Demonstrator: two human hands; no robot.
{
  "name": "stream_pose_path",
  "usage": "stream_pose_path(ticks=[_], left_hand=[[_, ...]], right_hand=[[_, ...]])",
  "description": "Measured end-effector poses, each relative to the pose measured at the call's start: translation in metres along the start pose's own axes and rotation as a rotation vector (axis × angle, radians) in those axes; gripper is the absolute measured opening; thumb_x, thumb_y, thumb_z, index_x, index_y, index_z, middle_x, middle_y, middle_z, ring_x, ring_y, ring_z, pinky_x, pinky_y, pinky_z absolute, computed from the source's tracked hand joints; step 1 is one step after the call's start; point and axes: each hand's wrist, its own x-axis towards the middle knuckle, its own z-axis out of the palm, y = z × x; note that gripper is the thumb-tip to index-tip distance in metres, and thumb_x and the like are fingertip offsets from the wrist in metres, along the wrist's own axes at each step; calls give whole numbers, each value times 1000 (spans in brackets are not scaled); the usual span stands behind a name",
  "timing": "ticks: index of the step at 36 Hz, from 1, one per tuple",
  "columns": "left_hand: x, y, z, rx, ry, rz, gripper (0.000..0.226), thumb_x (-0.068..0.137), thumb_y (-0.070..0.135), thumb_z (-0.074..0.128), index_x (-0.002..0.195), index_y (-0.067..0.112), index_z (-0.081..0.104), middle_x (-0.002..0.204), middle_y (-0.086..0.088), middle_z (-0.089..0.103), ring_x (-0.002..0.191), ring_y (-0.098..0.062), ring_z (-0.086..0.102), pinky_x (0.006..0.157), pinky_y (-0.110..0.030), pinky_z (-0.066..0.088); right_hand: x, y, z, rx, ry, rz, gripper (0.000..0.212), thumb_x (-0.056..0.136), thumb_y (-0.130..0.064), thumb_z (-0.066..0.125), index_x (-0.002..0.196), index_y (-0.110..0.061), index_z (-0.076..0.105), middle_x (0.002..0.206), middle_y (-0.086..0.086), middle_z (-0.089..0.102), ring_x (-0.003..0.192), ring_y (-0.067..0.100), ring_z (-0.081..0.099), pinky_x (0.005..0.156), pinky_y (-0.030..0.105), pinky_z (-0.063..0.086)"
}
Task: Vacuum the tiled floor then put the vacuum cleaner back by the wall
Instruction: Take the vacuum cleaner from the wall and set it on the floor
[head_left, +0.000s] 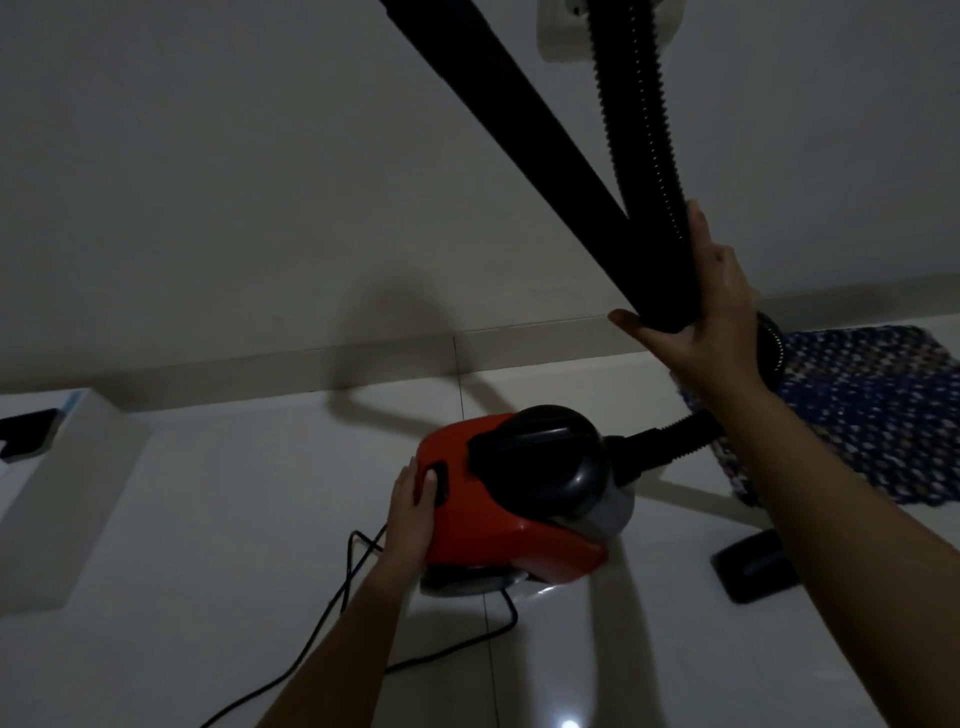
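A red vacuum cleaner body with a black handle stands on the glossy white tiled floor near the wall. My left hand rests on its rear end, thumb by a black switch. My right hand grips the bend where the black rigid tube meets the ribbed hose, both rising out of the top of the view. The hose also joins the body's front. A black floor nozzle lies on the tiles at the right.
The pale wall with its skirting runs across the back. A black power cord trails over the tiles at lower left. A blue patterned mat lies at the right. A white box-like object sits at the left. A white fixture hangs on the wall.
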Motion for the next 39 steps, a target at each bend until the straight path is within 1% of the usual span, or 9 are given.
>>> stream_pose_path(ticks=[4, 6, 10, 14, 21, 28, 32, 36, 39], left_hand=[[-11, 17, 6, -19, -12, -9, 69, 92, 55, 37, 150, 25, 13, 159, -2, 8, 146, -24, 11, 117, -52, 20], [-9, 13, 6, -65, -37, 7, 69, 91, 54, 40, 149, 30, 13, 158, 0, 14, 143, -26, 22, 113, -54, 28], [-2, 5, 2, -174, -64, -56, 71, 81, 62, 54, 143, 40, 27, 149, -2, 35, 128, -29, 46, 100, -57, 45], [0, 10, 3, -229, -61, -88, 65, 91, 43, 50, 148, 32, 20, 149, -2, 33, 128, -30, 44, 99, -48, 46], [-1, 13, 6, -289, 29, -113, 62, 92, 32, 54, 147, 25, 26, 149, -8, 35, 130, -31, 42, 102, -47, 43], [-4, 19, 7, -315, 47, -119, 63, 91, 30, 57, 146, 22, 29, 149, -8, 36, 129, -31, 44, 98, -44, 44], [-10, 31, 3, -279, 20, -158, 80, 75, 48, 68, 144, 22, 35, 146, -9, 42, 126, -32, 48, 104, -52, 42], [-29, 74, 11, -141, 151, -27, 64, 87, 36, 61, 142, 14, 36, 145, -11, 43, 130, -30, 44, 103, -38, 38], [-53, 126, 16, -137, 310, 292, 58, 83, 35, 66, 136, 18, 47, 143, 0, 47, 133, -12, 40, 102, -19, 30]], right_hand=[[2, 4, 4, -9, 3, 19, 98, 69, -57, 67, 146, -29, 13, 110, 21, 55, 100, 36, 56, 85, 59, 48], [3, 6, 6, -11, 5, 27, 98, 69, -57, 67, 146, -28, 13, 111, 21, 55, 101, 36, 56, 85, 59, 47], [3, 8, 9, -14, 1, 38, 97, 69, -58, 66, 145, -27, 14, 111, 22, 56, 102, 37, 56, 85, 59, 47], [4, 12, 11, -4, -3, 37, 101, 68, -66, 67, 146, -25, 18, 111, 22, 56, 102, 36, 56, 85, 57, 48], [0, 17, 14, 0, 0, 43, 97, 70, -54, 70, 147, -19, 24, 114, 22, 56, 104, 37, 56, 86, 59, 47], [-2, 14, 12, 48, -43, 55, 99, 68, -57, 68, 148, -25, 20, 115, 19, 56, 105, 32, 55, 89, 58, 46], [-4, 12, 11, 54, -75, 64, 100, 65, -60, 67, 146, -33, 16, 112, 18, 57, 103, 32, 57, 87, 56, 48], [-7, 11, 9, 65, -117, 54, 100, 65, -61, 66, 147, -31, 18, 107, 16, 57, 100, 30, 57, 85, 55, 49], [-8, 11, 5, 85, -137, 60, 99, 65, -62, 65, 147, -35, 18, 109, 14, 56, 103, 29, 56, 88, 56, 47]])
